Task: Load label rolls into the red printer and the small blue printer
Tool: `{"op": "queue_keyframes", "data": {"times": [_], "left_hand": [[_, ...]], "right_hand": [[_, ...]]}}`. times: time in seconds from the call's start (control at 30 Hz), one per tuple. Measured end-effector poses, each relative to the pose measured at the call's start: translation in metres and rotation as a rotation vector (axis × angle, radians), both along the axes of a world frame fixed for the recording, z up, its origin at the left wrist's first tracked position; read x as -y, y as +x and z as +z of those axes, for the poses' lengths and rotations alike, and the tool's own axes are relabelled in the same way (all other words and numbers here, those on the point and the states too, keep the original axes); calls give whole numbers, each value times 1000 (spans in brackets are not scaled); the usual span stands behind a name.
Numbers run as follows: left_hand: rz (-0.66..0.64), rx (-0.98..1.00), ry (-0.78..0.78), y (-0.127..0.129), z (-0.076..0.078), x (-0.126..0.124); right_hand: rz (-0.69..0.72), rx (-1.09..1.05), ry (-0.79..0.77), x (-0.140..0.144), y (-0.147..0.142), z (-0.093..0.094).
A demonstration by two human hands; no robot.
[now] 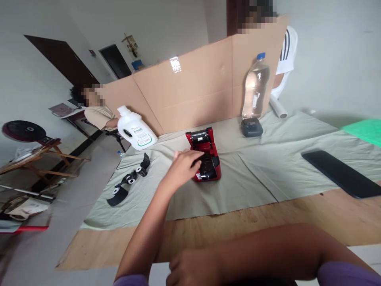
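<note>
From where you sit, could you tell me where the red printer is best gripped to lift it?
Probably by its two red side walls, low on the body, coming from above and the near side. The red printer stands with its lid open towards the cardboard screen, so the lid gives no firm hold. The left hand already rests on its left side.

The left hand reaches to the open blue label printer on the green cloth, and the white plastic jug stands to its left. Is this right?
Not quite: the head view shows the open label printer is red, not blue. The left hand does reach to it on the green cloth, and the white plastic jug stands to its left.
</note>
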State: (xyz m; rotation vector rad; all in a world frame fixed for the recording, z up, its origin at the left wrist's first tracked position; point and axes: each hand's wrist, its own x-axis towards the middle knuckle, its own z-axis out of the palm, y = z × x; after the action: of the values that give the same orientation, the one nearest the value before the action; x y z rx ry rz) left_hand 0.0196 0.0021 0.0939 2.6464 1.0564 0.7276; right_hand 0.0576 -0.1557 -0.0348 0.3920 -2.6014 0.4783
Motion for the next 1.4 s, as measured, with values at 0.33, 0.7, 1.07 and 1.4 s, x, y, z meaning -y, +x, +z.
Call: {"op": "queue_keyframes", "data": {"times": [0.33, 0.7, 1.07, 1.4], "left_hand": [[32, -17, 229, -5, -76, 24], [49, 173, 287, -5, -89, 28], [39, 182, 295, -6, -83, 31], [39, 174, 301, -7, -75, 34]], "right_hand": [[-1384, -963, -535, -180, 130, 103], [-1396, -956, -942, -224, 162, 76], [-1208, -803, -963, -204, 184, 74], [-926, -780, -1183, -208, 186, 27]]}}
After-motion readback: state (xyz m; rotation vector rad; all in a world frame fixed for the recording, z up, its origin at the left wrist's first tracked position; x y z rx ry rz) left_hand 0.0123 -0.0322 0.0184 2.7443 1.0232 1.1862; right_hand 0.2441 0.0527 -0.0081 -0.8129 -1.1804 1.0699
